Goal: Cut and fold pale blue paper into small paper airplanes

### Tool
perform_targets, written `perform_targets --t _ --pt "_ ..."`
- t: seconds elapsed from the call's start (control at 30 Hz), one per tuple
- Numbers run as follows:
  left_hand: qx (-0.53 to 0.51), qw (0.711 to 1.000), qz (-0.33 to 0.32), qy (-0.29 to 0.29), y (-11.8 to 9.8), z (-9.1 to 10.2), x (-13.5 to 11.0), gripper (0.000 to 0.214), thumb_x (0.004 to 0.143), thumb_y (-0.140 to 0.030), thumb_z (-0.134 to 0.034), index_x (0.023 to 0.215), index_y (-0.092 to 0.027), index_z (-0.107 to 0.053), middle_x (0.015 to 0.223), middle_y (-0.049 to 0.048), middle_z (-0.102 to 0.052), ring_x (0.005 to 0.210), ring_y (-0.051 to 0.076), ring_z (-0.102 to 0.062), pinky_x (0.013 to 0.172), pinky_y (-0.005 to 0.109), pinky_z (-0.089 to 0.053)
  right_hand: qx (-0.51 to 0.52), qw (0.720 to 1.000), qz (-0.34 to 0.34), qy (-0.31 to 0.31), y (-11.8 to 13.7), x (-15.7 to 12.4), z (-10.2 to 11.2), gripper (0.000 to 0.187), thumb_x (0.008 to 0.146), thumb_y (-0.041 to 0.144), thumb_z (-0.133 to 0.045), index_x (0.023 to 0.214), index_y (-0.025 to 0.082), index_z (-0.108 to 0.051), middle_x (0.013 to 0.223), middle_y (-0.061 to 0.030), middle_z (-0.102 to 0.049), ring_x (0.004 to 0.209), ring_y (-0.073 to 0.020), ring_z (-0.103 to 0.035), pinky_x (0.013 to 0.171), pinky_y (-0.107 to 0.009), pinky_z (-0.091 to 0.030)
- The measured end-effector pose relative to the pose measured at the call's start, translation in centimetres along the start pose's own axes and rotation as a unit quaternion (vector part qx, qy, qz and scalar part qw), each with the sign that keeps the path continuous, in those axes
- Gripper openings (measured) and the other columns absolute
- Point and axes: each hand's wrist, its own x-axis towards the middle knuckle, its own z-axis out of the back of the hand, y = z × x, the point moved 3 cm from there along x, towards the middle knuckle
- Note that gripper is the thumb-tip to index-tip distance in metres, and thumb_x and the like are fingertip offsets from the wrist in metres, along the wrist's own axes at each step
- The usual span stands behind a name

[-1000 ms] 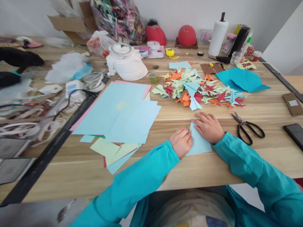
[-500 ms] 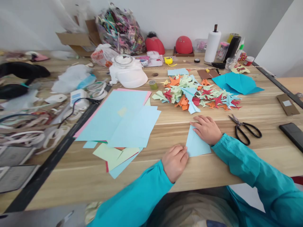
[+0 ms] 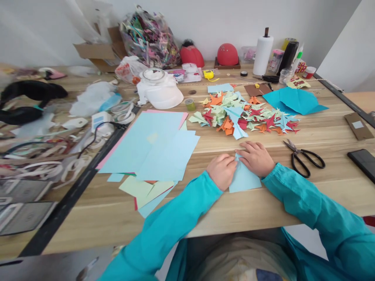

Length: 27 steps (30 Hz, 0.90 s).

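A small sheet of light blue paper lies on the wooden table near its front edge. My left hand is closed at the paper's upper left side, its fingertips pinching the far end. My right hand rests on the upper right part of the sheet, fingers pointing left and pressed to the same far end. The two sets of fingertips nearly meet, and they hide that corner. Beyond the hands spreads a pile of folded paper shapes in green, orange, red and blue. Black-handled scissors lie right of my right hand.
Larger blue sheets are stacked at left, with green and blue pieces under their near edge. A folded turquoise paper lies behind the pile. At right are a black phone and a brown card. Cables clutter the far left.
My left hand has slid up along the paper's left edge from its lower left corner to the far end, beside the right fingertips. My right hand has barely moved.
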Motion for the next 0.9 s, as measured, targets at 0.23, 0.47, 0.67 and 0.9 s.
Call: perform_targets --t 0.23,0.47,0.67,0.9 --pt "0.050 0.998 0.039 -0.014 0.1 -3.3 1.2 0.027 0.087 -0.014 -0.044 0.100 -0.011 -0.068 0.104 0.0133 -0.069 0.100 0.026 -0.059 0.086 0.042 -0.049 0.002 1.000 0.007 -0.005 0.0 0.0 -0.2 0.037 0.095 0.035 -0.035 0.125 0.026 -0.057 0.130 -0.0071 -0.056 0.122 -0.0285 -0.044 0.097 -0.046 -0.031" --pt "0.084 0.993 0.000 -0.085 -0.1 -3.0 0.9 0.024 0.089 -0.014 -0.045 0.093 -0.008 -0.068 0.095 0.0138 -0.071 0.090 0.024 -0.061 0.077 0.039 -0.051 0.011 1.000 0.007 0.005 0.0 0.0 0.0 0.036 0.095 0.034 -0.036 0.123 0.024 -0.057 0.130 -0.0073 -0.056 0.124 -0.0284 -0.042 0.099 -0.045 -0.030" --pt "0.098 0.987 -0.044 -0.116 -1.3 -1.7 0.6 0.020 0.086 -0.008 -0.047 0.090 -0.006 -0.067 0.076 0.0103 -0.070 0.075 0.021 -0.061 0.068 0.035 -0.052 0.014 1.000 0.001 0.014 0.0 0.0 0.1 0.035 0.094 0.033 -0.041 0.124 0.024 -0.057 0.133 -0.0073 -0.054 0.125 -0.0279 -0.043 0.100 -0.046 -0.029" --pt "0.067 0.991 0.006 -0.115 -2.7 0.1 -1.4 0.017 0.084 -0.005 -0.050 0.083 -0.007 -0.067 0.068 0.0078 -0.067 0.071 0.020 -0.060 0.066 0.033 -0.053 0.010 1.000 -0.001 0.022 0.0 0.1 0.3 0.039 0.095 0.035 -0.037 0.127 0.022 -0.054 0.134 -0.0075 -0.053 0.124 -0.0278 -0.042 0.100 -0.046 -0.030"
